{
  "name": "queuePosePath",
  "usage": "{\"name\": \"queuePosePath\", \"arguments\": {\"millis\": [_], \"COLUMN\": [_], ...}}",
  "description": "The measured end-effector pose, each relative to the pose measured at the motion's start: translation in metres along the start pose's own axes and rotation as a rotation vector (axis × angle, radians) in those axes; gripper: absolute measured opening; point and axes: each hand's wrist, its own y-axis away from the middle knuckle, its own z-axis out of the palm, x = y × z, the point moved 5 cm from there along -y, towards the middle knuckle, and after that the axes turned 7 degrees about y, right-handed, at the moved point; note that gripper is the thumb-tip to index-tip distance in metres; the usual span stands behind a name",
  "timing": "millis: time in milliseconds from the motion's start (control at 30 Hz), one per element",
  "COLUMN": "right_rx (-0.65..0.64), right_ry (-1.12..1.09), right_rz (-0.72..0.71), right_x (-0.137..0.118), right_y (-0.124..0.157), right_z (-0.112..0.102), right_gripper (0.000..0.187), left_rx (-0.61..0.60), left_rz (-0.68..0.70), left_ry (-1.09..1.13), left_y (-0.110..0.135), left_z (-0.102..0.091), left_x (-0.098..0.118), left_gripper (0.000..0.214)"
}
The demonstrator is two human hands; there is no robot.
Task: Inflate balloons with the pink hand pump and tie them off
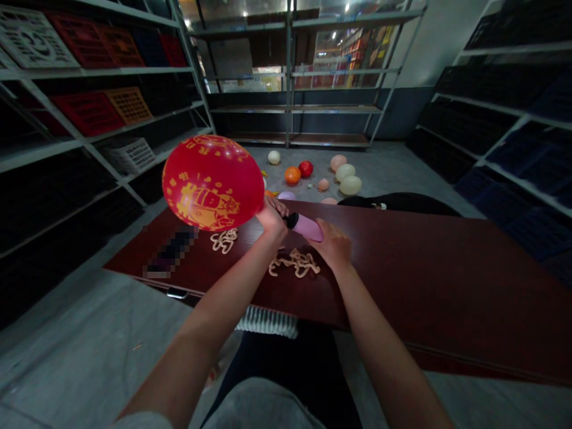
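Observation:
My left hand [273, 215] is closed at the neck of a large inflated red balloon [212, 182] with yellow printing, which sticks out to the left above the table. The fingers partly hide the balloon's neck. My right hand [333, 241] grips a pink balloon pump [307, 227] with a black end, which points at the left hand. Whether the pump's nozzle sits inside the balloon's neck is hidden. Below the hands, beige twisted strips [297, 263] lie in a loose heap on the dark red table [424, 262]. A second heap of strips [224, 240] lies under the balloon.
A dark blurred-out object [172, 251] lies at the table's left. On the floor beyond are several balloons, among them an orange balloon [292, 175] and a pale green balloon [351, 185]. Metal shelves [288, 110] stand behind; crates [92, 113] fill the left shelving.

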Motion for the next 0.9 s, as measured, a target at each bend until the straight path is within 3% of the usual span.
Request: {"name": "queuePosePath", "arguments": {"millis": [167, 367, 467, 567, 733, 900], "right_rx": [-0.033, -0.027, 0.013, 0.048, 0.097, 0.078], "right_ry": [0.140, 0.174, 0.199, 0.167, 0.066, -0.002], "right_rz": [-0.085, -0.168, -0.165, -0.160, -0.074, 0.060], "right_x": [-0.009, -0.015, -0.016, -0.016, -0.007, 0.002], "right_y": [0.000, 0.003, 0.003, 0.003, 0.001, 0.000], "right_z": [-0.003, -0.004, -0.006, -0.006, -0.006, -0.005], "right_gripper": [0.048, 0.045, 0.046, 0.048, 0.049, 0.049], "left_rx": [0.130, 0.169, 0.152, 0.063, -0.046, -0.107], "left_rz": [0.003, 0.088, 0.114, 0.147, 0.253, 0.170], "left_ry": [0.086, 0.087, 0.079, 0.068, 0.067, 0.006], "left_y": [-0.009, -0.016, -0.022, -0.024, -0.018, -0.016], "left_z": [-0.016, -0.027, -0.025, -0.011, 0.024, 0.048], "left_x": [0.040, 0.103, 0.129, 0.141, 0.123, 0.060], "left_gripper": [0.046, 0.043, 0.045, 0.046, 0.050, 0.052]}}
